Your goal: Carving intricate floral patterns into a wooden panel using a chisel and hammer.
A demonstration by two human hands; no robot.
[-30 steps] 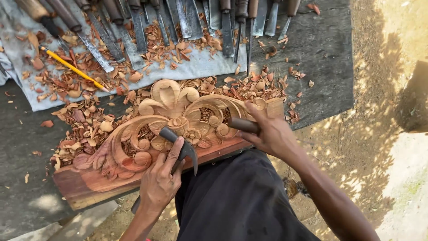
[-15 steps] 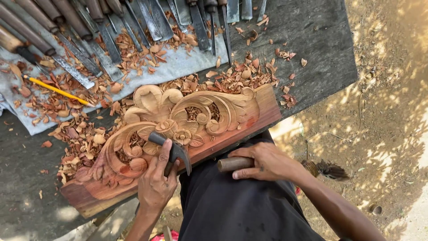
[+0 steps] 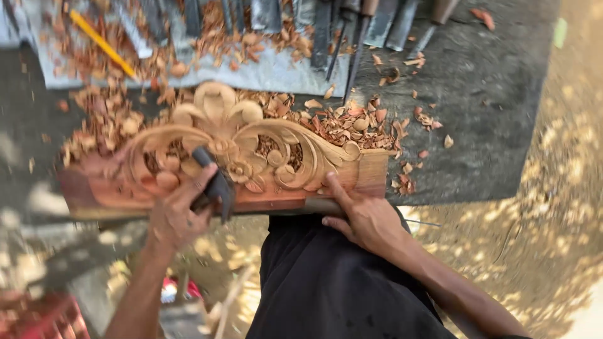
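One reddish-brown wooden panel carved with scrolls and a flower (image 3: 251, 144) lies on the bench (image 3: 477, 125); left hand (image 3: 179, 213) grasps one dark-handled tool (image 3: 213, 182), right hand (image 3: 364, 216) grips the panel's near edge.

A single head-worn camera looks steeply down from above the person's own lap, close in, facing forward toward 12 o'clock. The carved wooden panel (image 3: 251, 157) fills the middle of the frame, the row of chisels (image 3: 326, 25) runs along the top edge, and bare sunlit ground lies at 3 o'clock. The left side is blurred.
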